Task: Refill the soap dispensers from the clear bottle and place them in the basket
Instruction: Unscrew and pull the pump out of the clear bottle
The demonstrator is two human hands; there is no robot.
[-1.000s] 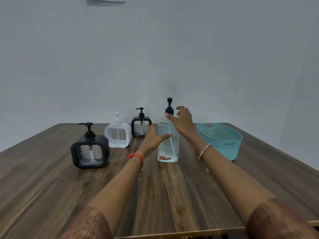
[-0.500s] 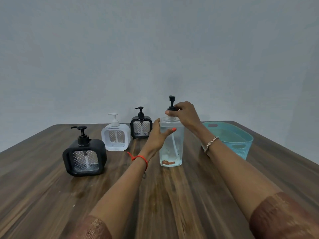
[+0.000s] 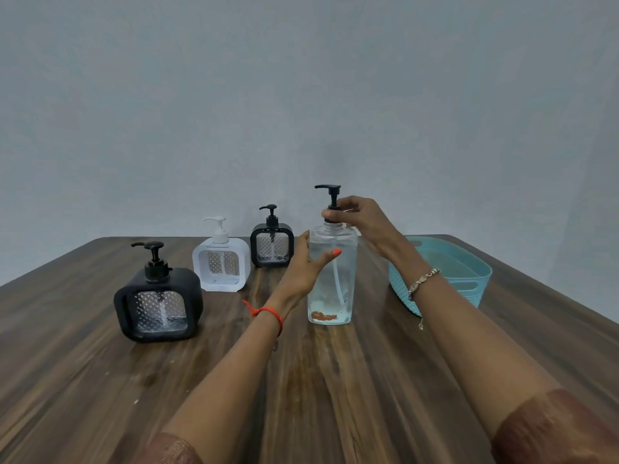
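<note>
A tall clear bottle (image 3: 335,283) with a black pump top stands upright on the wooden table (image 3: 335,380), partly filled with clear liquid. My left hand (image 3: 303,266) wraps its left side, thumb across the front. My right hand (image 3: 360,217) pinches the black collar of the pump at the bottle's neck. To the left stand three square soap dispensers: a large black one (image 3: 159,304) nearest, a white one (image 3: 221,264) behind it, and a smaller black one (image 3: 272,244) farthest back. A teal basket (image 3: 469,279) sits to the right, partly hidden by my right forearm.
A plain grey wall rises behind the table's far edge. The table's right edge runs just beyond the basket. Bare wood lies between me and the bottle.
My right hand has closed on the pump's collar, and the pump's nozzle has turned to point left. The view has shifted slightly; the bottle stays standing in place.
</note>
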